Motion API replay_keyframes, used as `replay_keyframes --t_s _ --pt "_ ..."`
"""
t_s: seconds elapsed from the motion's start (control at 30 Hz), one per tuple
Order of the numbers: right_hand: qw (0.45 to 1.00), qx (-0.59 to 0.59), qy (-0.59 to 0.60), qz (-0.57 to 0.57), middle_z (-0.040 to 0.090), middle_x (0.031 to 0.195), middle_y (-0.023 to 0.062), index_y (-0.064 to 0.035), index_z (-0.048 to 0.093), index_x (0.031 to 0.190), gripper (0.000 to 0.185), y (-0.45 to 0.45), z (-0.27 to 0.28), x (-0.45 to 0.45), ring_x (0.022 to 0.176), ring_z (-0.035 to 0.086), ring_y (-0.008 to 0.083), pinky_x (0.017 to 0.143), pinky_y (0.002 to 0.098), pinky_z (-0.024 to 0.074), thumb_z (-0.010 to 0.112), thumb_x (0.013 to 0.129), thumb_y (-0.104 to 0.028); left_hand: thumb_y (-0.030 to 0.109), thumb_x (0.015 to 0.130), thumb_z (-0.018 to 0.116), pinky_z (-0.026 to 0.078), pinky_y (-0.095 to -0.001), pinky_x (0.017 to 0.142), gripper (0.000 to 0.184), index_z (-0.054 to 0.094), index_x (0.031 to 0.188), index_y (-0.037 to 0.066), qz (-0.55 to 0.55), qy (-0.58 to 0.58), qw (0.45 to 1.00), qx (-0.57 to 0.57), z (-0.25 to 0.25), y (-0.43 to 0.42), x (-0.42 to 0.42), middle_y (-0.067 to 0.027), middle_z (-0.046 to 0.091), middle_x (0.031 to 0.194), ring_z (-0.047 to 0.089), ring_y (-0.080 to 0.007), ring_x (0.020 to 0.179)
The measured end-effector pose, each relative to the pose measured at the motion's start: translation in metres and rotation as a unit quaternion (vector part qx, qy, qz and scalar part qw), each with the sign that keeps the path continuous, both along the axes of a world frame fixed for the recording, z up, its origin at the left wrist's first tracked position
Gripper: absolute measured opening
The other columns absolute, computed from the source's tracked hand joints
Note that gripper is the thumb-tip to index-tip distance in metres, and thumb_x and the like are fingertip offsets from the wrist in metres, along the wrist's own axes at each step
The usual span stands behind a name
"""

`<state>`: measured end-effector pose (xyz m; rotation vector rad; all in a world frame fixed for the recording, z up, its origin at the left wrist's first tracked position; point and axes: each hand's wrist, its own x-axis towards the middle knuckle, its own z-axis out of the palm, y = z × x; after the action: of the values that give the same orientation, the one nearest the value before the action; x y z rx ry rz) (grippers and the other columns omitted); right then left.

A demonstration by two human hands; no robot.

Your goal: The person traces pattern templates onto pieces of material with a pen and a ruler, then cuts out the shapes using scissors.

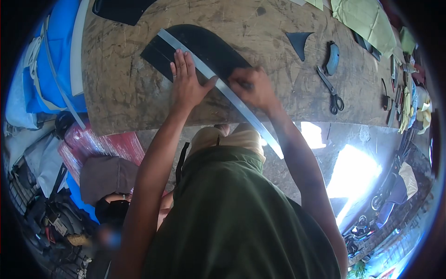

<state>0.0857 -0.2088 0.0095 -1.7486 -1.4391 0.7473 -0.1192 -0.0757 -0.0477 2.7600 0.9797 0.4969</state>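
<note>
A long metal ruler [241, 108] lies diagonally across a black sheet [204, 44] with a rounded outline, and its lower end juts past the edge of the wooden table [121, 88]. My left hand [186, 83] lies flat with its fingers spread, pressing on the ruler and the sheet. On the ruler's right side, my right hand [253, 88] is closed at the sheet's lower right part. Its fingers are curled round something dark and small that I cannot make out.
Scissors [331, 90], a blue-grey curved tool [331, 58] and a dark triangular scrap [298, 43] lie right of the sheet. Another black piece [123, 9] is at the top left. Several tools line the right edge. A person in a brown garment [108, 176] is at lower left.
</note>
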Motion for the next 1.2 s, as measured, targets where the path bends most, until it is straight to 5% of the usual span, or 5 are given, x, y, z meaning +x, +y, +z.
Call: replay_keyframes --t_s 0.53,0.63,1.03,1.1,1.2 --pt "0.995 0.037 -0.063 -0.069 0.069 0.11 0.0097 -0.0086 0.069 0.116 0.037 -0.156 -0.05 -0.057 0.093 0.064 0.0277 0.078 0.0357 0.0522 0.067 0.079 -0.006 0.052 0.092 0.069 0.02 -0.0654 0.123 0.102 0.024 0.158 -0.012 0.004 -0.136 0.986 -0.1 0.003 0.004 -0.007 -0.0392 0.022 0.164 0.023 -0.0508 0.154" --pt "0.968 0.181 -0.157 -0.08 0.067 0.107 0.0103 -0.0077 0.067 0.116 0.038 -0.13 -0.022 -0.013 0.094 0.061 0.0294 0.08 0.0371 0.0519 0.068 0.078 -0.007 0.051 0.094 0.067 0.021 -0.0659 0.122 0.097 0.027 0.158 -0.009 0.077 -0.113 0.987 -0.079 0.004 0.017 -0.028 -0.0335 0.025 0.165 0.025 -0.0477 0.155" --pt "0.995 0.043 -0.089 0.001 0.065 0.119 0.0148 -0.0052 0.063 0.122 0.053 -0.075 -0.018 0.149 0.104 0.06 0.0338 0.091 0.0414 0.0501 0.078 0.073 -0.013 0.044 0.097 0.061 0.027 -0.0699 0.119 0.072 0.044 0.154 0.002 0.303 0.25 0.92 0.022 0.023 0.013 -0.081 -0.0158 0.038 0.166 0.038 -0.036 0.152" --pt "0.969 0.173 -0.166 -0.065 0.062 0.123 0.0154 -0.0037 0.059 0.133 0.07 -0.087 -0.028 0.189 0.104 0.06 0.0349 0.092 0.0427 0.0504 0.083 0.067 -0.011 0.04 0.096 0.061 0.031 -0.0676 0.117 0.067 0.048 0.15 0.003 0.339 0.214 0.916 0.028 0.023 -0.012 -0.079 -0.0166 0.043 0.161 0.043 -0.0361 0.147" --pt "0.958 0.069 -0.232 -0.156 0.061 0.112 0.0196 0.0019 0.051 0.145 0.085 -0.121 -0.023 0.263 0.092 0.061 0.0325 0.083 0.0414 0.0549 0.086 0.07 -0.012 0.031 0.094 0.063 0.044 -0.0609 0.11 0.053 0.061 0.14 0.004 0.382 0.123 0.912 0.082 0.033 -0.039 -0.066 -0.0188 0.059 0.147 0.058 -0.0363 0.134"
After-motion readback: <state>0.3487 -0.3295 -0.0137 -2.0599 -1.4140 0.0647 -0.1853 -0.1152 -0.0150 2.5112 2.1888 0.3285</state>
